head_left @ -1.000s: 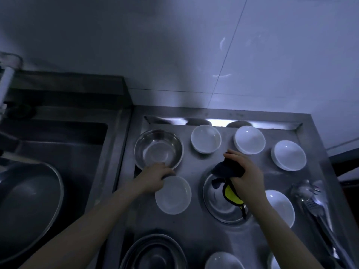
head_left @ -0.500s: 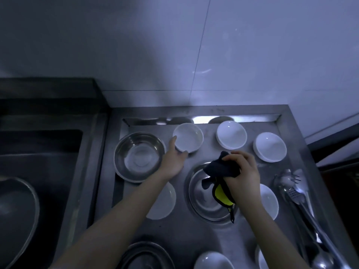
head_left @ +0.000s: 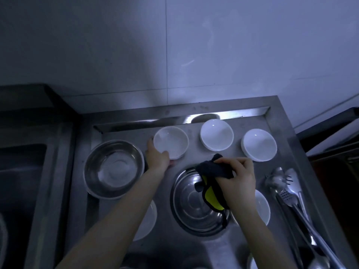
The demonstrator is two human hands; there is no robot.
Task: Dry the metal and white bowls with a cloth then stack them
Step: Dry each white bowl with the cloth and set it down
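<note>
While both forearms reach in from the counter's (head_left: 174,247) near edge, the right hand (head_left: 238,183) clutches a bunched dark cloth (head_left: 212,168) with a yellow patch, fingers curled tight round it; the cloth hangs from the fist over the far rim of a metal bowl (head_left: 196,206) standing mid-counter. Partly hidden under that wrist, a white bowl (head_left: 262,206) sits just right of the metal one, and another white dish (head_left: 148,220) shows beneath the left forearm. Serving spoons and a slotted ladle (head_left: 287,191) lie along the right edge. Toward the left edge stands a second, deeper metal bowl (head_left: 113,168). Farther on, the left hand (head_left: 157,158) grips the near-left rim of a small white bowl (head_left: 171,141), thumb hooked over the rim and fingers on the outer wall. Two more white bowls, one (head_left: 216,139) central and one (head_left: 259,144) toward the far right corner, sit along the far edge.
</note>
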